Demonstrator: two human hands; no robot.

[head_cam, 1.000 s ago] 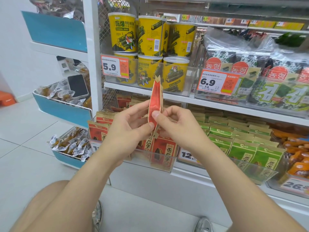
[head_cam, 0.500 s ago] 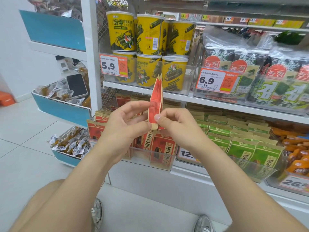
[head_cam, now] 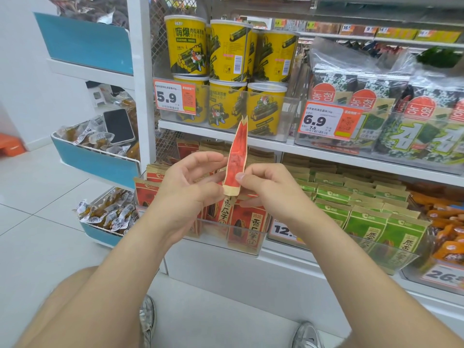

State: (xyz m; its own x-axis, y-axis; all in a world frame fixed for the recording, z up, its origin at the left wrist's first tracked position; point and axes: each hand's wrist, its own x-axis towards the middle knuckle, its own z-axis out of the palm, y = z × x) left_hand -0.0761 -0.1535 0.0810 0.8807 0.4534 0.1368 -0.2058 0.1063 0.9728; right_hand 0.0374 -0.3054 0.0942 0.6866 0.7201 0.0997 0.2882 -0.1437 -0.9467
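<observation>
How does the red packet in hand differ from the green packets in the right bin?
Colour: the red packet is red, the green packets green. Pose: the red packet is upright, edge-on, held by the left hand and right hand; the green packets stand in rows in a clear bin, fronts outward. Both have brown paper edging.

Shop: price-tagged snack shelves
</observation>
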